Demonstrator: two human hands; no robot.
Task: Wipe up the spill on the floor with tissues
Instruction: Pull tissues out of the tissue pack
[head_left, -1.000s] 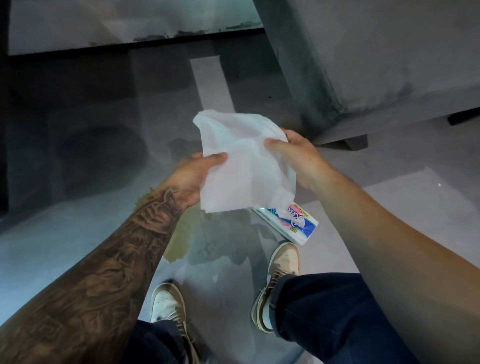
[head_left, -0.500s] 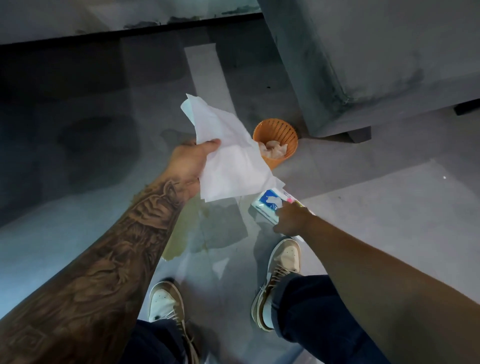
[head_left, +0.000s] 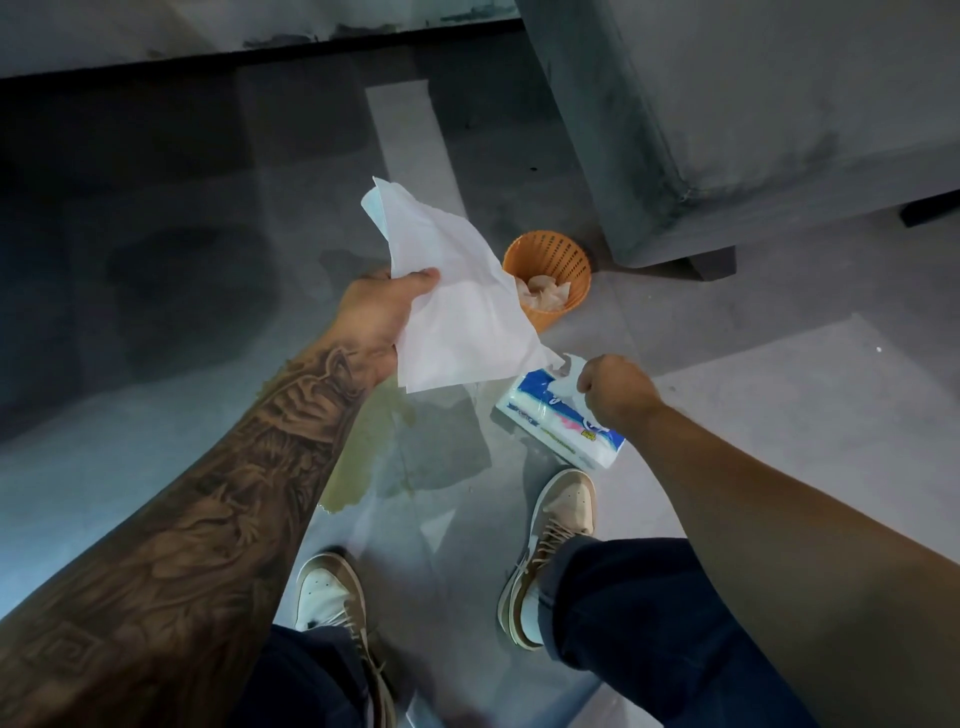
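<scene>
My left hand (head_left: 376, 317) holds white tissues (head_left: 457, 306) up above the floor, thumb pinched on their left edge. Below them a yellowish spill (head_left: 363, 457) spreads over the grey floor, partly under my left forearm. A blue and white tissue pack (head_left: 556, 415) lies on the floor to the right of the spill. My right hand (head_left: 615, 387) is over the pack, fingers pinched on a tissue (head_left: 569, 376) that sticks up out of it.
An orange mesh bin (head_left: 553, 270) with crumpled used tissues stands beyond the pack, next to the corner of a grey sofa (head_left: 753, 119). My two shoes (head_left: 563, 514) stand just in front of the spill. A dark wall base runs along the back.
My right hand let go of the held tissues, dropped to the pack and now pinches a fresh tissue out of it. My left hand keeps the tissues raised.
</scene>
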